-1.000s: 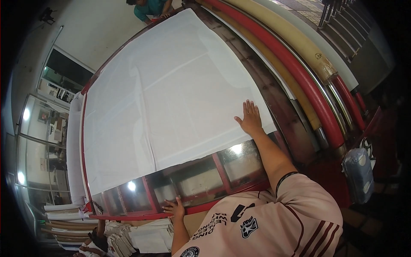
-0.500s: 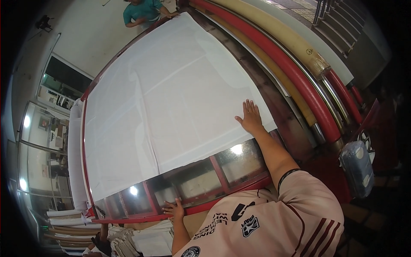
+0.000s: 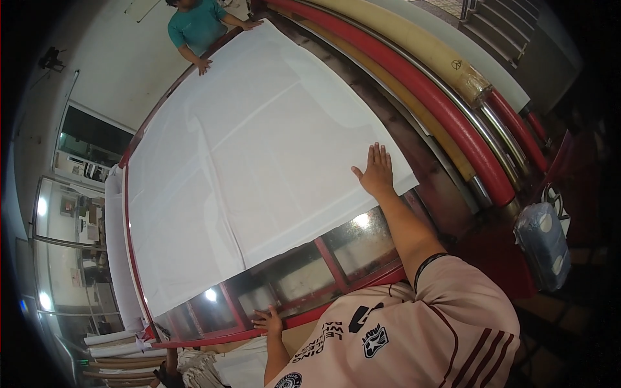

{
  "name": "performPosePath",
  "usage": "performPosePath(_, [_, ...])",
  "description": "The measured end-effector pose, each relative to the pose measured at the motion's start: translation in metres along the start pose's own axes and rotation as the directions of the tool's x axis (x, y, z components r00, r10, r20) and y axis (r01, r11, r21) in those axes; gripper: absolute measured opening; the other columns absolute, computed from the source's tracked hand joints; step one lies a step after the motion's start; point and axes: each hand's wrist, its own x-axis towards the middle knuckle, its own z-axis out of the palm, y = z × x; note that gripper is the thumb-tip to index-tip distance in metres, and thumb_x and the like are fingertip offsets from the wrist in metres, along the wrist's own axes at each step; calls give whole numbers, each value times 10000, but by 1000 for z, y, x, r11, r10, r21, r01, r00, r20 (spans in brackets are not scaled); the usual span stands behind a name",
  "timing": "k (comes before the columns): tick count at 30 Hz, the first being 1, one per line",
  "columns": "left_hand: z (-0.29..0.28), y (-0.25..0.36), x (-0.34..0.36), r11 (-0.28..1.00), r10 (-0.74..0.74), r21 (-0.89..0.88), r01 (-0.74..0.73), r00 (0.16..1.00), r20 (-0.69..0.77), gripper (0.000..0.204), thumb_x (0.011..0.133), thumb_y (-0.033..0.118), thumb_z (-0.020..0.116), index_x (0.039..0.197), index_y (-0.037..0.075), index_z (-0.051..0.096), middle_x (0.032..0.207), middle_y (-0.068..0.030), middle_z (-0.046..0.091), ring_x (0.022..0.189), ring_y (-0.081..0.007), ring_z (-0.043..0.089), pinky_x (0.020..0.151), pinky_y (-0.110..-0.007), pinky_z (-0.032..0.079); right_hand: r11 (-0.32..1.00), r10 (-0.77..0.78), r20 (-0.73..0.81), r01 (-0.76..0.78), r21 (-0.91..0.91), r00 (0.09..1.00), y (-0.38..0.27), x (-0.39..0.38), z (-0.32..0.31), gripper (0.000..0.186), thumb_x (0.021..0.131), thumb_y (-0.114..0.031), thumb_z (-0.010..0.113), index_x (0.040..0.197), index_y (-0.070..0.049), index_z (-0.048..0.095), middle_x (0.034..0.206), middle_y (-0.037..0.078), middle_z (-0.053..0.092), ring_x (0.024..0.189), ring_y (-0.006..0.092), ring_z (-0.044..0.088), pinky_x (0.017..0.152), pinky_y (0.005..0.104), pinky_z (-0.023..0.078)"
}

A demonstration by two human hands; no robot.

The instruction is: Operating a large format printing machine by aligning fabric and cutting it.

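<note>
A large white sheet (image 3: 259,149) covers most of a red-framed, glass-topped table (image 3: 323,258), with a long crease running up through it. Near the sheet's right corner my right hand (image 3: 376,173) lies flat on it, fingers stretched out. My left hand (image 3: 268,320) rests at the table's near red edge, fingers spread and nothing in them. At the far end a person in a teal shirt (image 3: 197,29) has one hand (image 3: 204,66) on the sheet's far left edge and the other hand (image 3: 251,25) at its far corner.
Long rolls, including a red roll (image 3: 453,126) and a cream roll (image 3: 420,45), lie along the table's right side. A plastic-wrapped blue-grey object (image 3: 543,246) stands at the right. More rolls (image 3: 116,362) are stacked at the lower left. Steps (image 3: 498,32) rise at the upper right.
The person across has brought one hand down from the chest onto the sheet's edge. My hands stay about where they were. The whole view has shifted slightly.
</note>
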Motion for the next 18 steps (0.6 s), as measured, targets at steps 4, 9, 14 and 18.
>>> performPosePath(4, [-1,-2,-1,1000,-13,-14,13,1000,2,1044,849,893,245,1593,281,-157,1625,-249,-234,1503,-475,-178,1107,-754,1,999,41,-22,-42,-29,999,20,7,-9,969,974,-691,359,1587,16,105,1675,168,94,1556,303,35,1260,428,27])
performPosePath(9, [2,-3,-2,1000,7,-28,-7,1000,-13,1008,885,850,275,1592,283,-165,1623,-266,-220,1501,-483,-171,1139,-716,-14,996,90,-28,-91,-16,996,54,21,-15,1006,954,-721,371,1586,16,107,1675,165,97,1556,305,31,1261,428,42])
performPosePath(14, [5,17,-11,998,37,-32,-46,969,-245,938,941,755,347,1615,255,-72,1638,-290,-112,1507,-514,-63,1149,-705,13,993,112,-14,-113,-23,994,83,34,-21,993,957,-718,366,1592,-2,98,1681,138,87,1556,296,33,1263,424,41])
performPosePath(18, [-6,64,-34,826,562,235,-512,778,-280,800,998,542,477,1611,156,139,1633,-297,54,1498,-530,42,1153,-702,48,992,119,15,-118,-36,993,97,41,-27,979,962,-715,357,1598,-24,80,1685,119,70,1557,283,34,1266,413,48])
